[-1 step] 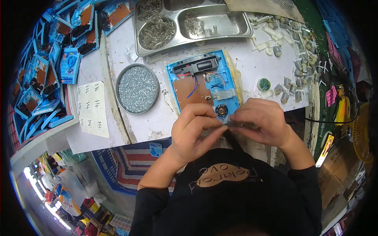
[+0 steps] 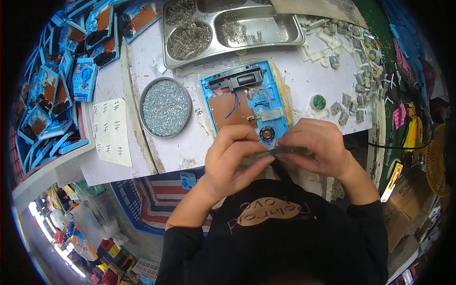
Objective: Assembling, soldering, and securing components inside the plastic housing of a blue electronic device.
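Observation:
An opened blue plastic housing (image 2: 277, 95) lies before me, its inside facing up. In it sit a brown circuit board (image 2: 228, 114), a black part (image 2: 244, 79) along the far edge, thin red and blue wires, and a round speaker (image 2: 267, 133) at the near edge. My left hand (image 2: 225, 164) is closed in a pinch at the near edge, just left of the speaker. To the right of the speaker, my right hand (image 2: 319, 146) pinches too. Between the fingertips is something small and greyish that I cannot make out. The fingers partly hide the housing's near edge.
A round dish (image 2: 189, 107) of small metal pieces stands left of the housing. Beyond is a steel tray (image 2: 247, 49) with springs. Grey and white plastic parts (image 2: 335, 61) lie scattered at right. Blue housings (image 2: 45, 95) are piled at left, near a marked paper sheet (image 2: 112, 133).
My left hand has shifted very slightly left, and its fingertips have moved a little at the housing's near edge. My right hand looks almost unmoved.

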`<action>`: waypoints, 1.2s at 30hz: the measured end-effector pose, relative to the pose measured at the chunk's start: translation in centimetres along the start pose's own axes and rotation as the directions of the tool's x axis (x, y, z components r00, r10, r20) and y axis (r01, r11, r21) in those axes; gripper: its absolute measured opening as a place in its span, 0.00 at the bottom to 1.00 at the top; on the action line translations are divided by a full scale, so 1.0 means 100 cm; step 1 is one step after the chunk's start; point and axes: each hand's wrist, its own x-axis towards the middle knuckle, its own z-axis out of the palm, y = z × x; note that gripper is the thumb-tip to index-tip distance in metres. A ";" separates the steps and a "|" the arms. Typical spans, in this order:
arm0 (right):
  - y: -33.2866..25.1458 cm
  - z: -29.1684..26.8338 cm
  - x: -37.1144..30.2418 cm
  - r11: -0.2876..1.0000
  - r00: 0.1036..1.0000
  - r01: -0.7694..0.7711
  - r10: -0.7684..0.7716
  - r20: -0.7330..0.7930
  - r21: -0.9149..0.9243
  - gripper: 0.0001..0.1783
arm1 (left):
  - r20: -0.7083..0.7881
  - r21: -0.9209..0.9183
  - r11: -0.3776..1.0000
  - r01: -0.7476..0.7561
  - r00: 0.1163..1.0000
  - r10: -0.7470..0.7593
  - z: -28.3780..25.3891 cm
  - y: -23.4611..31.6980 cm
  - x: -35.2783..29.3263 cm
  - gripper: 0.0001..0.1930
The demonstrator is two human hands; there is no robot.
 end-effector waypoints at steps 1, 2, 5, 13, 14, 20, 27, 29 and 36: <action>0.000 -0.003 0.000 1.000 1.000 -0.012 0.012 0.000 -0.008 0.21 | -0.022 0.082 0.996 -0.034 0.999 0.036 -0.008 0.000 0.003 0.18; 0.002 -0.008 -0.003 0.999 1.000 -0.027 0.027 -0.003 -0.022 0.21 | -0.038 0.158 0.985 -0.071 0.996 0.078 -0.021 -0.006 0.006 0.19; 0.007 -0.024 -0.013 0.990 0.990 -0.124 0.119 -0.080 -0.060 0.20 | -0.013 0.319 0.938 0.135 0.990 -0.138 -0.047 -0.018 0.025 0.20; 0.024 -0.032 0.004 0.941 0.972 -0.200 0.156 -0.177 -0.271 0.19 | 0.370 0.552 0.811 -0.194 0.928 -0.030 -0.013 -0.038 0.069 0.19; 0.027 -0.029 0.005 0.931 0.969 -0.212 0.162 -0.185 -0.296 0.18 | 0.394 0.566 0.796 -0.213 0.918 -0.034 -0.012 -0.039 0.070 0.17; 0.040 -0.019 0.024 0.937 0.992 -0.124 0.109 -0.064 -0.327 0.18 | 0.226 0.448 0.881 -0.154 0.972 0.055 -0.018 -0.054 0.049 0.11; 0.044 -0.005 0.035 0.916 0.977 -0.207 0.208 -0.034 -0.345 0.16 | 0.024 0.274 0.956 -0.108 0.994 0.105 -0.026 -0.059 0.020 0.12; 0.046 -0.004 0.037 0.911 0.971 -0.234 0.238 -0.031 -0.340 0.15 | 0.020 0.291 0.941 -0.174 0.984 0.176 -0.024 -0.064 0.019 0.13; 0.044 -0.002 0.045 0.896 0.970 -0.222 0.242 0.004 -0.385 0.15 | 0.062 0.297 0.929 -0.221 0.975 0.213 -0.023 -0.061 0.027 0.15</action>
